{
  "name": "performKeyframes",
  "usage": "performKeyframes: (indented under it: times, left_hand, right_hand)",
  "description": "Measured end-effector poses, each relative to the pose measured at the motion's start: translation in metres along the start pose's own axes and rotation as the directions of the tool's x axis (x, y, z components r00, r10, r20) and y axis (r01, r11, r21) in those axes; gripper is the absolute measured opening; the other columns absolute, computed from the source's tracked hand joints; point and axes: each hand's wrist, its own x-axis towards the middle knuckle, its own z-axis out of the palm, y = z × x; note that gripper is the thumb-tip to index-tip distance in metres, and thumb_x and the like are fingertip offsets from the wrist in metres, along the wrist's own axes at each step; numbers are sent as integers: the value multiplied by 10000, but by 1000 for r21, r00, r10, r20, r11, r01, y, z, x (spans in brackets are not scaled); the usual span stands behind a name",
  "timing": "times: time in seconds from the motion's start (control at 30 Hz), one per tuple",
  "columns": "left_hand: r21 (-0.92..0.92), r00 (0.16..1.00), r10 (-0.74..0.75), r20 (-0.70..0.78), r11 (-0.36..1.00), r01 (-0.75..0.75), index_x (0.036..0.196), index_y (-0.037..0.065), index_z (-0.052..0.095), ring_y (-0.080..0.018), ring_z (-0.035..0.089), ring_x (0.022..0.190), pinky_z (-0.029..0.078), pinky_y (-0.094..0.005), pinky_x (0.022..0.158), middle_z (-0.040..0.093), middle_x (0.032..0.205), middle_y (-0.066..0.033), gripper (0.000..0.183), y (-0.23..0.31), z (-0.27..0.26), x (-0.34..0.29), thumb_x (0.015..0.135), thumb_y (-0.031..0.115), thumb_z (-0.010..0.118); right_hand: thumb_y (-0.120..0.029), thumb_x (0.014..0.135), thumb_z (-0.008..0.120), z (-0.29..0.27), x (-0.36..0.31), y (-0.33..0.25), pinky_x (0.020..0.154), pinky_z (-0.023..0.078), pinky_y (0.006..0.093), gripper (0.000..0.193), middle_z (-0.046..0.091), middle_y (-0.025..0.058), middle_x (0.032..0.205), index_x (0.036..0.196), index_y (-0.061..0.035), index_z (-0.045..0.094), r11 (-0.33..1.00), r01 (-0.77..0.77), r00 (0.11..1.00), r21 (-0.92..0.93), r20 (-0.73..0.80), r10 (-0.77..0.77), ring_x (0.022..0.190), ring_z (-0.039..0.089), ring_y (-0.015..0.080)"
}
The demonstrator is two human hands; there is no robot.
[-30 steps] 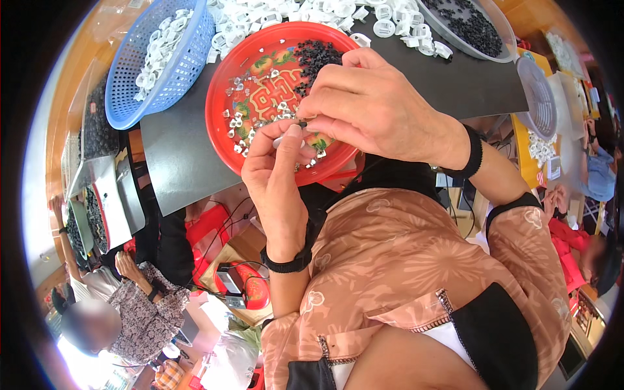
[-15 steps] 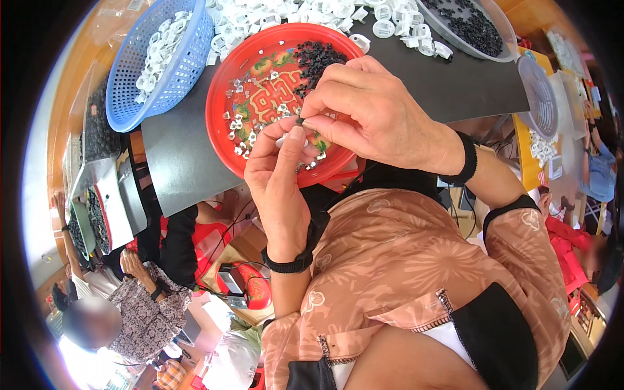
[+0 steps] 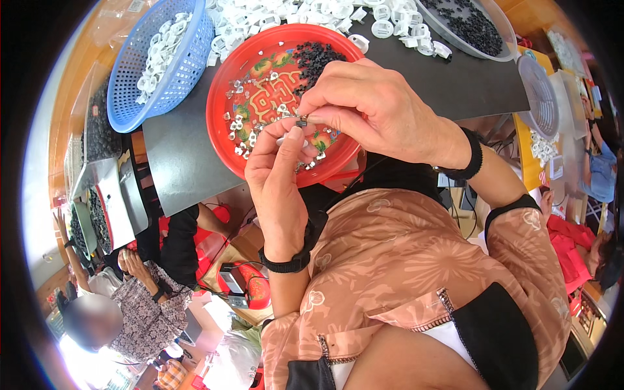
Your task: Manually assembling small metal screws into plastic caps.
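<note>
Above the near side of a round red tray (image 3: 220,140), my two hands meet at the fingertips. Between thumb and forefinger my left hand (image 3: 279,175) pinches a small black part (image 3: 301,122). Something small and whitish (image 3: 281,140) shows among its other, curled fingers. My right hand (image 3: 370,107) is closed in a pinch, its thumb and forefinger tips against the black part. Whatever else those tips hold is too small to make out. Scattered on the tray are small shiny metal pieces (image 3: 238,123), with a heap of tiny black parts (image 3: 318,60) at its far right.
White plastic pieces (image 3: 260,16) are piled behind the tray on the dark tabletop (image 3: 179,162). A blue basket (image 3: 123,84) of white parts stands at left, a clear tray (image 3: 510,49) of black parts at far right. A person in a patterned top (image 3: 146,312) sits at lower left.
My right thumb and fingertips have shifted slightly, and more of the black part shows between my hands. My left hand stays almost where it was.
</note>
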Motion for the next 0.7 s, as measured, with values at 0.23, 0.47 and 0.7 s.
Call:
performKeyframes:
  times: [0.23,0.47,0.7]
  left_hand:
    - [12,1000,-8,5,1000,8,1065,-1,604,-102,586,723,490,-220,690,652,923,-56,170,-1,0,-1,925,88,568]
    - [-45,1000,-13,9,999,14,1067,1,599,-102,599,755,509,-239,717,642,962,-51,168,0,1,-1,934,97,561]
    - [-48,1000,-18,-4,999,18,1071,2,596,-106,603,784,513,-240,726,639,973,-51,166,1,3,-2,934,88,558]
  right_hand:
    - [-51,798,672,2,0,1,650,447,328,102,587,49,780,892,-70,637,1000,24,1000,-3,-9,-24,709,578,234]
    - [-69,760,704,4,-4,-1,684,424,307,124,574,19,746,829,-79,602,999,35,999,-41,-40,-37,674,565,201]
    - [-102,781,666,8,-6,-2,720,412,328,88,571,22,761,834,-84,597,995,46,996,-94,-65,-53,713,570,213]
